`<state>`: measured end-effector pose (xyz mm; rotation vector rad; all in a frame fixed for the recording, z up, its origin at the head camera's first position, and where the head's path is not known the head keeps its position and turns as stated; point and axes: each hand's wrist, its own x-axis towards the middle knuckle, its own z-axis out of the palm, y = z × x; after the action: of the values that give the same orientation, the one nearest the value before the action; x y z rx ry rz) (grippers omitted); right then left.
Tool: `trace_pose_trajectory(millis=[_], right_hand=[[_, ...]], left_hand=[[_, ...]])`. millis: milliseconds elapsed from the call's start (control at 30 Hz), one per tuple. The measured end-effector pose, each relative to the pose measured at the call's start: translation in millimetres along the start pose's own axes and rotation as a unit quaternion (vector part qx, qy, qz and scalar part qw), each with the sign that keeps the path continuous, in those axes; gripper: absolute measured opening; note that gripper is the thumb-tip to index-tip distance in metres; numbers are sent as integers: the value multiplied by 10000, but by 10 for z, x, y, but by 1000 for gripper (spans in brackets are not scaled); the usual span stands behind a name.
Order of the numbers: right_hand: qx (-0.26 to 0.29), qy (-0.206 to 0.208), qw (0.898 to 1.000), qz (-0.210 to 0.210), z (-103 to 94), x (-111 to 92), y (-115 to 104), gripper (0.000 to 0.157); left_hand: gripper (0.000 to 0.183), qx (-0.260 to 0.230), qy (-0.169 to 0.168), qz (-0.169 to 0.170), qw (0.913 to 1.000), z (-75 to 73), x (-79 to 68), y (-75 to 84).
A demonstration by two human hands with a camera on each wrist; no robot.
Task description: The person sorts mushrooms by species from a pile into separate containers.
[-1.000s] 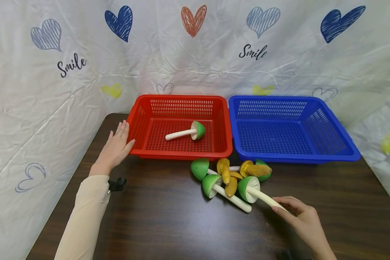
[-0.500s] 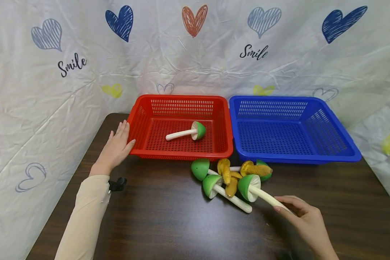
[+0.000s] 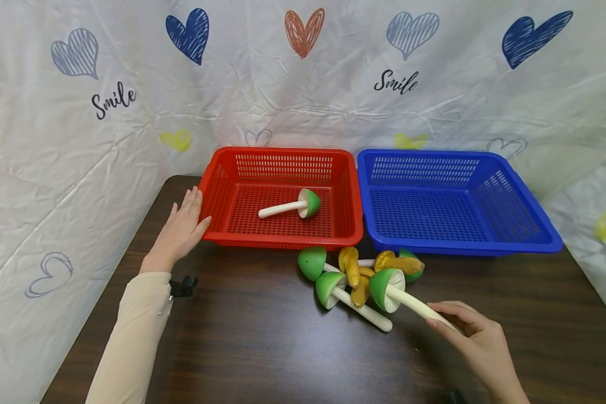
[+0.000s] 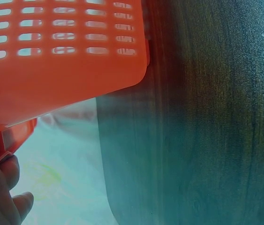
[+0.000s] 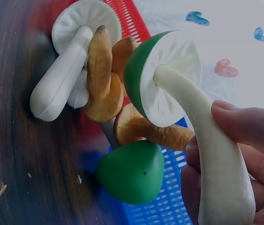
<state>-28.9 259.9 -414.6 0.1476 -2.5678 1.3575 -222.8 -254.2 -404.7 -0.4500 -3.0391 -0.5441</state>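
My right hand (image 3: 477, 339) pinches the white stem of a green-capped toy mushroom (image 3: 414, 303), its cap pointing left toward the pile; the right wrist view shows thumb and fingers round the stem (image 5: 216, 154). My left hand (image 3: 179, 227) lies with straight fingers along the left rim of the red basket (image 3: 283, 242). Beside the held mushroom, a pile holds more green-capped mushrooms (image 3: 328, 289) and several yellow-brown mushrooms (image 3: 350, 266). One of the green caps (image 3: 411, 269) is partly hidden behind a yellow-brown mushroom (image 3: 396, 262). Inside the red basket lies a single green-capped mushroom (image 3: 308, 203).
A blue basket (image 3: 464, 247) stands right of the red one, their rims side by side. Both sit at the back of the dark wooden table (image 3: 262, 336), before a white cloth (image 3: 303, 101) printed with hearts. The pile lies just in front of the baskets.
The held mushroom's cap has risen slightly above the pile, with my right hand still on its stem. My left hand stays at the red basket.
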Motion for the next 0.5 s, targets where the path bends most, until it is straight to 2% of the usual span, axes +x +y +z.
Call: trace_pose_trajectory(millis=[500], right_hand=[[692,-44,9964,-490,29,146,-151,28]], left_hand=[[69,-33,37,3,10000,25,11,-31]])
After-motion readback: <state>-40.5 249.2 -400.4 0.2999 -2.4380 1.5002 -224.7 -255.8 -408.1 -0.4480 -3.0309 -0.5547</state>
